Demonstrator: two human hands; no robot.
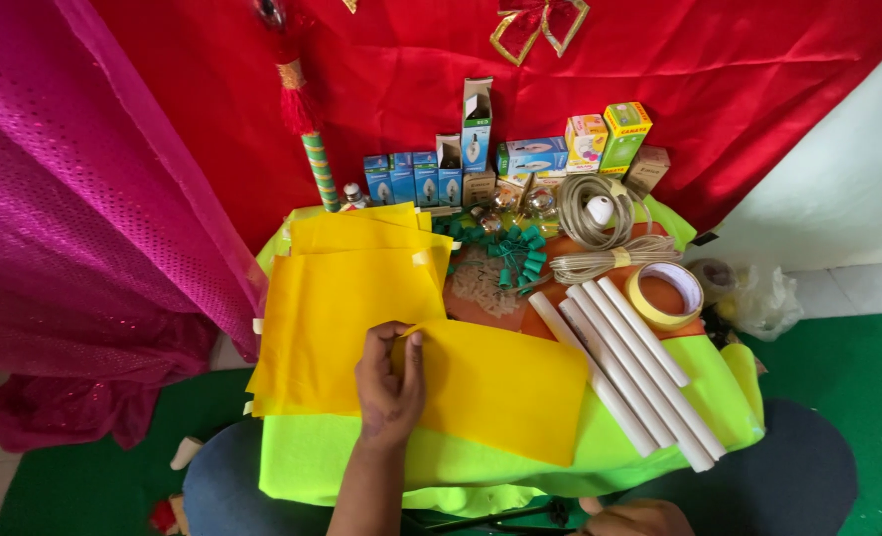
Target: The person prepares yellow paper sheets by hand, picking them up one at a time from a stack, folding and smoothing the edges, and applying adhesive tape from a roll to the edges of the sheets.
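Two hands show, one at work and one barely in view. At the far left hangs a magenta sequinned cloth (83,199), draping down to the green floor mat (83,486). Right of it, a stack of yellow felt sheets (341,298) lies on the left half of a small table under a lime-green felt cover (361,462). The left hand (389,382) reaches up from the near edge and pinches the near-left corner of a separate yellow felt sheet (505,387), thumb and fingers closed on the edge where it overlaps the stack; this sheet lies slanted in the near middle of the table. Farther back, green plastic caps (518,256) sit scattered on an orange sheet (480,308), with small blue bulb boxes (421,179) lined against the red satin backdrop (709,89). To the right, four white paper rolls (629,372) lie side by side, slanting toward the near right. Beyond them rests a roll of yellow tape (665,296), and farther still a coil of beige cord (600,233). The right hand (634,518) sits at the near edge, mostly cut off, so I cannot tell its grip.
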